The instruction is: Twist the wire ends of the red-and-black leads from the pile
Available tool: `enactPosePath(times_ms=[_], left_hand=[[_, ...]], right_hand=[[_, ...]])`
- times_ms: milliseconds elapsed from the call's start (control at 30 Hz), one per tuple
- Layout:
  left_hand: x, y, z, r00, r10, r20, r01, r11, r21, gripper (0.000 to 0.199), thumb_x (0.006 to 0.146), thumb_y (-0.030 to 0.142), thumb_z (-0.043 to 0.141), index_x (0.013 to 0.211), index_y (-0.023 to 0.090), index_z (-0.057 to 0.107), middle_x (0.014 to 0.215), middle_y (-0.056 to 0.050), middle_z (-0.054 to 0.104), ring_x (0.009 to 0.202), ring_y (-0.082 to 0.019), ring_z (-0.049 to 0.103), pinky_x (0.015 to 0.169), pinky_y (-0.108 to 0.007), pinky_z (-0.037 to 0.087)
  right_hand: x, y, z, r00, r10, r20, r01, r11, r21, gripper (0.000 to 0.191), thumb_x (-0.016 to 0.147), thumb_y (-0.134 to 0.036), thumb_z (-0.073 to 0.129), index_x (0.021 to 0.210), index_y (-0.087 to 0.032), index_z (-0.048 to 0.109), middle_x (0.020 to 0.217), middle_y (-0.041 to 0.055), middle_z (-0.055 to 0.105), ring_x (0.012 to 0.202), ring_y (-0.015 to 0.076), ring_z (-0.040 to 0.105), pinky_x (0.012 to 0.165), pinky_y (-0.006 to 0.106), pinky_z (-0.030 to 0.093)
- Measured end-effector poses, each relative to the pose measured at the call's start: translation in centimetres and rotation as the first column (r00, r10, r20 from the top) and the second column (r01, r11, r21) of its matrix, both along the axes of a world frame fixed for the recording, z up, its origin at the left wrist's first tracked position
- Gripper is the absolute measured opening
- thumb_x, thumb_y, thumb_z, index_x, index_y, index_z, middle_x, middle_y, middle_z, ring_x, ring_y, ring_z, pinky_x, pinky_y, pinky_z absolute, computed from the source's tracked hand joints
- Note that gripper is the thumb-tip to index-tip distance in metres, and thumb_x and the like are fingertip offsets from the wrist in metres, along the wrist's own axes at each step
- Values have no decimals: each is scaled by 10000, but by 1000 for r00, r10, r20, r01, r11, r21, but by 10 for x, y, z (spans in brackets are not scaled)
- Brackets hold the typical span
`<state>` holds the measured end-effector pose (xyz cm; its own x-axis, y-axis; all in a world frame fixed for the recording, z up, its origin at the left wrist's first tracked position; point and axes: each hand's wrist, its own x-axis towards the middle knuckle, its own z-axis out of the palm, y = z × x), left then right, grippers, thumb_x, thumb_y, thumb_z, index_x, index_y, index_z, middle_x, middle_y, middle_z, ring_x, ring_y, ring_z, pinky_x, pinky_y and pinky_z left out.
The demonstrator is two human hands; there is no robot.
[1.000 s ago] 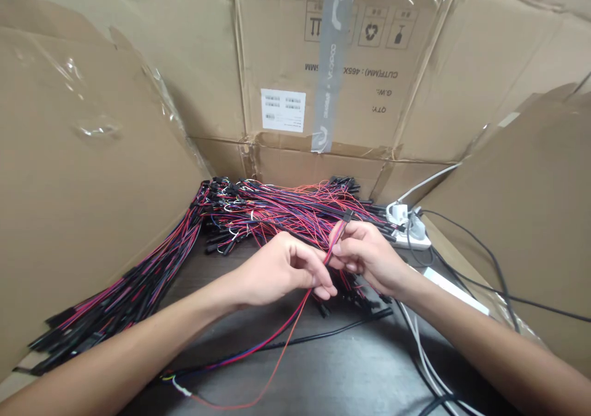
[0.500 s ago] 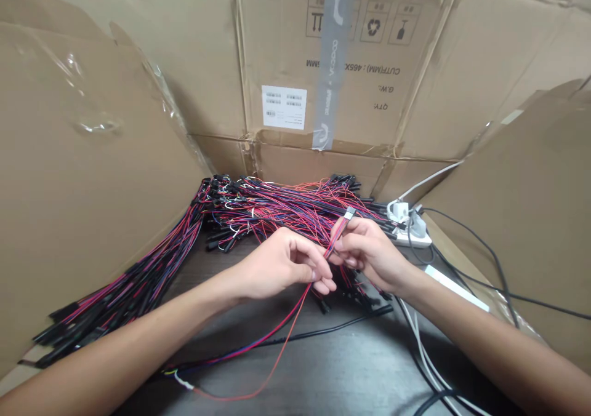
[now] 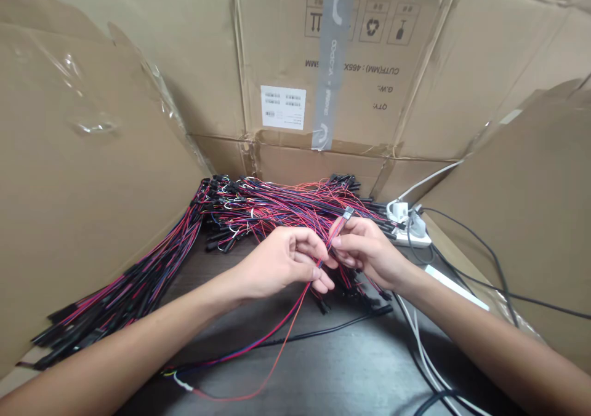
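Note:
Between my hands runs a wire harness [image 3: 302, 299] of red, blue and dark strands. My left hand [image 3: 284, 262] has its thumb and fingers closed around the strands. Just above it, my right hand [image 3: 369, 250] pinches the same wires below a small dark connector [image 3: 348, 213], which points up. From my left hand the strands curve down to the lower left, where a white sleeved piece [image 3: 183, 382] and a bit of yellow wire show. One thin orange-red wire [image 3: 277, 357] loops apart from the others.
A large pile of similar harnesses [image 3: 277, 204] lies at the back, with another bundle [image 3: 138, 287] along the left. A white power strip [image 3: 415, 237] with plugs sits at the right, cables trailing from it. Cardboard walls [image 3: 295, 151] surround the dark table [image 3: 341, 367].
My left fingers have shifted slightly on the wires, showing more of the strands between them. The connector in my right hand has moved a little left. The piles stay put.

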<state>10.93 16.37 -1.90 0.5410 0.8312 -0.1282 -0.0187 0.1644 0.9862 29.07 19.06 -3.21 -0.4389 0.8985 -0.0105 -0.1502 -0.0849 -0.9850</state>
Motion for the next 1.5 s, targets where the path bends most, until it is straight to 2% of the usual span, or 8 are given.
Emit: enactPosePath(times_ms=[333, 500, 667, 967, 1167, 1300, 1400, 1500], left_hand=[[1, 2, -5, 998, 33, 57, -33, 999, -5, 387, 681, 27, 689, 890, 175, 399, 805, -67, 712, 655, -214, 714, 623, -338, 564], [3, 2, -2, 999, 36, 25, -36, 999, -30, 310, 670, 12, 679, 874, 129, 477, 822, -100, 719, 660, -203, 713, 640, -325, 566], [4, 0, 1, 999, 38, -10, -38, 998, -43, 266, 654, -7, 663, 869, 92, 541, 773, -95, 721, 637, -192, 709, 640, -312, 566], [5, -1, 1, 998, 59, -24, -60, 997, -45, 255, 641, -1, 672, 852, 86, 560, 789, -109, 727, 625, -194, 707, 620, -308, 565], [4, -1, 2, 998, 59, -10, -60, 998, -36, 117, 752, 131, 654, 813, 92, 562, 738, -107, 717, 589, -188, 701, 577, -290, 558], [5, -3, 3, 995, 87, -48, -89, 996, -25, 122, 763, 188, 664, 767, 94, 586, 687, -80, 698, 552, -169, 683, 516, -248, 523], [5, -3, 4, 989, 125, -73, -127, 992, -17, 128, 736, 191, 686, 732, 88, 611, 665, -67, 687, 572, -161, 672, 557, -270, 533], [5, -2, 4, 981, 160, -105, -156, 987, 49, 108, 712, 178, 694, 688, 91, 634, 640, -48, 670, 591, -145, 645, 615, -282, 526]], right_hand=[[0, 1, -2, 1000, -22, 6, 22, 999, 37, 145, 623, -200, 709, 672, -136, 588, 497, -61, 500, 391, 32, 376, 374, 161, 235], [0, 0, -1, 1000, -10, 16, 10, 999, 33, 127, 624, -196, 693, 661, -139, 587, 494, -58, 499, 391, 34, 369, 371, 167, 222], [-1, 0, 0, 999, 10, 31, -12, 999, 53, 190, 608, -226, 753, 677, -137, 599, 503, -63, 503, 392, 30, 370, 366, 162, 214], [1, 2, 5, 994, -20, 111, 8, 994, 111, 222, 581, -255, 805, 632, -123, 634, 462, -42, 537, 377, 39, 394, 355, 169, 255], [0, -1, 4, 992, -25, 123, 8, 991, 136, 241, 576, -277, 819, 641, -121, 647, 465, -34, 555, 388, 48, 424, 379, 176, 305], [-1, -4, 3, 988, 13, 152, -33, 992, 125, 260, 586, -306, 816, 642, -116, 648, 494, -16, 575, 410, 55, 442, 394, 181, 321], [-1, -5, 3, 989, 14, 147, -32, 992, 119, 260, 586, -307, 817, 632, -118, 644, 494, -17, 570, 411, 55, 437, 398, 182, 325], [-1, -5, 4, 989, 17, 150, -35, 992, 118, 251, 583, -297, 818, 619, -120, 644, 475, -26, 550, 403, 52, 421, 393, 182, 313]])
